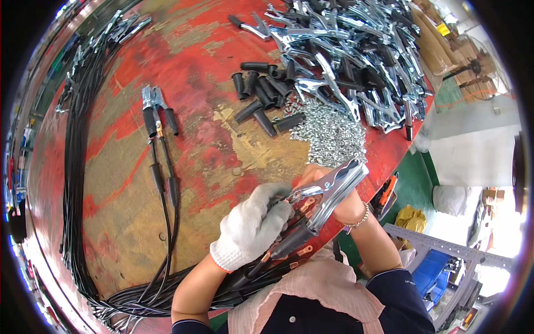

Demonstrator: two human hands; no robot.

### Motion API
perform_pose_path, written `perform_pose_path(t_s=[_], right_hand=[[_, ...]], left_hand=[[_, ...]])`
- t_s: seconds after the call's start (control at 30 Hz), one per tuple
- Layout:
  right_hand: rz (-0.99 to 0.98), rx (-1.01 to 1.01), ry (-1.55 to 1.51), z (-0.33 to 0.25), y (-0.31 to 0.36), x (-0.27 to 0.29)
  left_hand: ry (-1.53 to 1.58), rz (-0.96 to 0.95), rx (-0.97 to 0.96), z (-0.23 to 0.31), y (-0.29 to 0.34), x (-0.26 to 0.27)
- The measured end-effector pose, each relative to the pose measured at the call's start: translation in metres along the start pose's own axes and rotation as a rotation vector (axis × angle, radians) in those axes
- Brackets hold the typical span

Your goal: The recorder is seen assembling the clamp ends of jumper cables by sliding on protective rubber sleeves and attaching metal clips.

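Observation:
My left hand (250,228), in a white knit glove, is closed round part of a silver spring clamp (339,186) below the table's middle. One of the clamp's handles wears a black rubber sleeve (293,239). My bare right hand (347,207) is behind the clamp, its fingers curled near the close edge of a heap of small metal nuts (334,136). The clamp hides most of those fingers, and what they hold cannot be made out. Copper cable lugs (305,251) show beneath the clamp, beside black cables (183,284).
Loose black sleeves (267,89) lie left of the nuts, below a large pile of clamps (350,50). Two clamps fitted to cables (156,111) rest left of centre. A long bundle of black cables (75,183) runs along the table's left side.

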State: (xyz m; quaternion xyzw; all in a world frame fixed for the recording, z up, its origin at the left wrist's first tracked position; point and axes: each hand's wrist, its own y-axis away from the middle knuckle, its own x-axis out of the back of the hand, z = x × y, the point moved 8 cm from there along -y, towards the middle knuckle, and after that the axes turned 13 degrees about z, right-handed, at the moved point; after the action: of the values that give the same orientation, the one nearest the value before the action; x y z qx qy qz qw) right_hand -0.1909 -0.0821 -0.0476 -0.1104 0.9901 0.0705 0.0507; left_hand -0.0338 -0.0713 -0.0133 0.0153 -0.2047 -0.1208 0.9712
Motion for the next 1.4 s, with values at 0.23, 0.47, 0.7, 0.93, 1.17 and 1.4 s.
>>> perform_pose_path(t_s=[0.23, 0.47, 0.7, 0.93, 1.17, 1.4], right_hand=[[0.419, -0.078, 0.081, 0.014, 0.045, 0.034], [0.665, 0.325, 1.195, -0.005, 0.073, 0.107], [0.663, 0.346, 1.192, -0.003, 0.067, 0.101], [0.554, 0.396, 1.2, -0.01, 0.056, 0.095], [0.618, 0.445, 0.947, -0.045, 0.041, 0.055], [0.393, 0.802, 0.9, -0.07, 0.015, -0.034]], left_hand=[[-0.468, 0.212, -0.663, 0.039, 0.006, -0.003], [0.85, 0.184, 0.636, -0.051, 0.001, -0.016], [0.817, 0.12, 0.602, -0.06, 0.002, -0.017], [0.688, 0.046, 0.616, -0.049, 0.004, -0.024], [0.382, 0.021, 0.297, -0.03, 0.003, -0.015], [0.35, 0.008, 0.333, -0.024, 0.001, -0.008]])
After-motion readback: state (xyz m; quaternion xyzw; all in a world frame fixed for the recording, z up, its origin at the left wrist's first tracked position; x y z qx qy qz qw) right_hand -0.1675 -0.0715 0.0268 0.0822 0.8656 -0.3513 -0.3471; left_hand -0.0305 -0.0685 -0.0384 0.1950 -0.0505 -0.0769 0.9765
